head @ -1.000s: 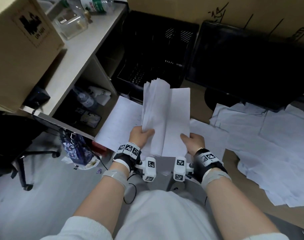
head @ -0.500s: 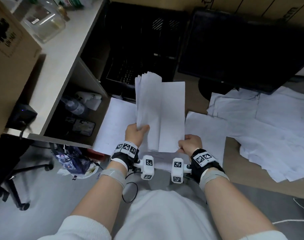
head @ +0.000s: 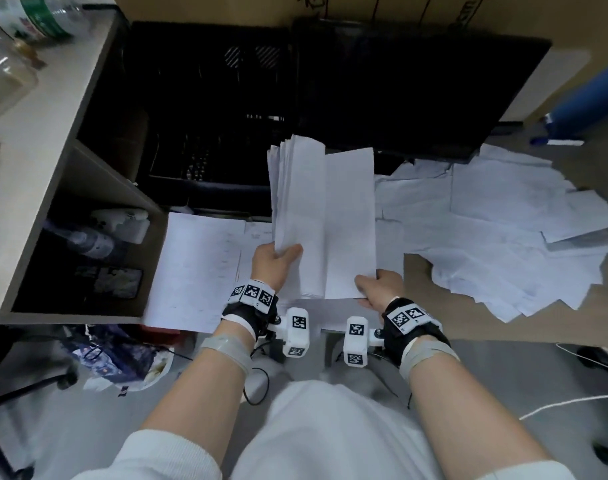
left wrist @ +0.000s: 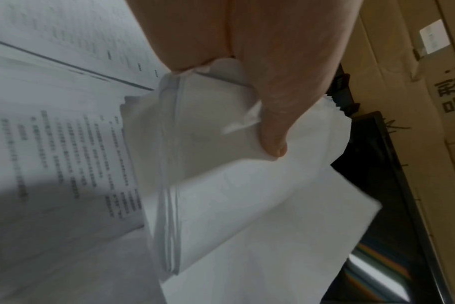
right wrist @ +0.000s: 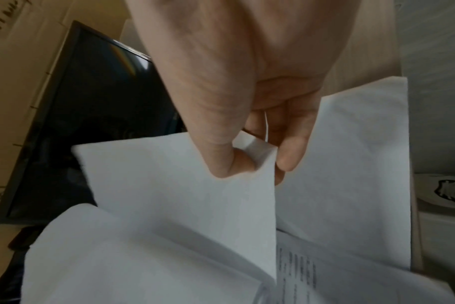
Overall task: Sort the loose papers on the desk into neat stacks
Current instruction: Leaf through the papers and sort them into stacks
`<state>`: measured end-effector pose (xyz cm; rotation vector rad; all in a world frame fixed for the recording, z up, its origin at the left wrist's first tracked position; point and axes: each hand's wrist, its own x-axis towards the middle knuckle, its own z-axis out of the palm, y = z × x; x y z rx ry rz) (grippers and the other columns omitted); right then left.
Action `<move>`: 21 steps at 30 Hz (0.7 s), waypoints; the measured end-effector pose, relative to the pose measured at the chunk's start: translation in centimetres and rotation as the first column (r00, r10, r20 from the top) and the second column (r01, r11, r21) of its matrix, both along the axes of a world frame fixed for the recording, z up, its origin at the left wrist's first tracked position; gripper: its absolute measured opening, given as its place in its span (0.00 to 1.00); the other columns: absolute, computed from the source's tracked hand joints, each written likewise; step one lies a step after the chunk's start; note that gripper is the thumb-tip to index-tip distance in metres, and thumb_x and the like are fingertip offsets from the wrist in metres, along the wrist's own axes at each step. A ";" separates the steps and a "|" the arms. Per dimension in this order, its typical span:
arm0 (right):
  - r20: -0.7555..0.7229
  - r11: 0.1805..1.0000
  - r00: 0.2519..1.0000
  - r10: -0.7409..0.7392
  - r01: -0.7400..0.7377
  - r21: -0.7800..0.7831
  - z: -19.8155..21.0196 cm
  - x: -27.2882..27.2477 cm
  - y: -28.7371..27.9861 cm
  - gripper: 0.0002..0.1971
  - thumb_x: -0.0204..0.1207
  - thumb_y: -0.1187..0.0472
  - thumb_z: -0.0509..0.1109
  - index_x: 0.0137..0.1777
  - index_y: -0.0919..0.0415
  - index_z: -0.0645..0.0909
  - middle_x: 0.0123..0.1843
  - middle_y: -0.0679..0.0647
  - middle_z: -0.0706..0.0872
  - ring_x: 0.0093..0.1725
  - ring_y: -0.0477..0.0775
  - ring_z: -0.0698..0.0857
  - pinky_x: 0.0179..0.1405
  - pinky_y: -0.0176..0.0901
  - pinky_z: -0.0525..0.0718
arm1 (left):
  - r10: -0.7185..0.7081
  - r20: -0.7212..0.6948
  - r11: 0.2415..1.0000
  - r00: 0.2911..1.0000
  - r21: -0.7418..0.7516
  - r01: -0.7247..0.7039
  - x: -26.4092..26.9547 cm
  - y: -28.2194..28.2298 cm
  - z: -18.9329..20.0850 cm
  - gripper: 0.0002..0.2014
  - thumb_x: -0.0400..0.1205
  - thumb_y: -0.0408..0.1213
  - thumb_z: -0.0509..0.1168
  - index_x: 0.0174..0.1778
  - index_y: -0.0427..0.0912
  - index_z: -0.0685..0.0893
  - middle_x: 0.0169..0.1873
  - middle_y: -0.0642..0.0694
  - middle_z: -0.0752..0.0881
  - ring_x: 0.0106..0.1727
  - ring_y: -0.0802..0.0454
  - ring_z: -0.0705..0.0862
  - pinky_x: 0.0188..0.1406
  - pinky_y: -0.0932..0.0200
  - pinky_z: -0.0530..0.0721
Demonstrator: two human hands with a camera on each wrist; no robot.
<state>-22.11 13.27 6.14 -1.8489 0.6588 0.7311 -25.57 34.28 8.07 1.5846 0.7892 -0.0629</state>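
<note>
A bundle of white sheets (head: 316, 220) is held upright above the desk, bowed along its middle. My left hand (head: 273, 263) grips its lower left part, thumb on the front (left wrist: 270, 131). My right hand (head: 378, 289) pinches the lower right corner between thumb and fingers (right wrist: 234, 162). Under the bundle lie flat printed sheets (head: 195, 268) at the left. A loose spread of white papers (head: 503, 233) covers the desk at the right.
A black monitor (head: 416, 88) stands behind the papers, with a black crate (head: 205, 109) to its left. A shelf unit (head: 46, 150) with bottles and a jar is at far left. Cardboard boxes line the back. A blue roll (head: 586, 98) lies at far right.
Both hands keep their hold on the bundle. The view has shifted right and down, so more of the loose spread at the right shows.
</note>
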 end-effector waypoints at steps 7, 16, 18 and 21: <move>-0.017 1.000 1.000 -0.011 0.011 -0.027 -1.7 1.0 -4.7 0.12 0.71 0.74 0.65 0.31 0.63 0.68 0.34 0.55 0.70 0.35 0.55 0.77 0.48 0.53 0.89 | -0.032 -0.028 0.999 0.999 0.042 0.034 0.4 -4.8 -0.8 0.08 0.80 0.35 0.74 0.51 0.35 0.91 0.47 0.40 0.92 0.50 0.47 0.90 0.48 0.62 0.86; -0.298 0.937 0.926 -0.232 0.295 0.187 -7.3 0.7 -8.4 0.05 0.85 0.69 0.57 0.53 0.69 0.74 0.57 0.63 0.81 0.46 0.58 0.92 0.37 0.33 0.89 | 0.061 -0.149 0.981 0.987 0.193 -0.032 0.2 -6.5 -2.6 0.13 0.80 0.41 0.74 0.48 0.32 0.88 0.44 0.36 0.91 0.48 0.39 0.89 0.53 0.46 0.88; -0.389 0.865 0.840 -0.378 0.471 0.176 -8.7 0.3 -8.6 0.05 0.87 0.68 0.53 0.60 0.62 0.67 0.69 0.59 0.73 0.71 0.63 0.82 0.28 0.28 0.85 | 0.127 -0.153 0.972 0.980 0.215 -0.092 0.0 -5.8 -2.8 0.12 0.81 0.39 0.73 0.50 0.32 0.88 0.45 0.36 0.90 0.50 0.38 0.89 0.54 0.48 0.87; -0.383 0.900 0.860 -0.336 0.414 0.139 -10.9 -0.5 -9.1 0.07 0.87 0.70 0.55 0.59 0.60 0.64 0.61 0.57 0.71 0.69 0.64 0.80 0.15 0.33 0.81 | 0.125 -0.172 0.969 0.977 0.233 -0.083 -0.4 -5.2 -3.0 0.09 0.80 0.40 0.74 0.46 0.36 0.88 0.45 0.37 0.91 0.49 0.39 0.89 0.55 0.45 0.88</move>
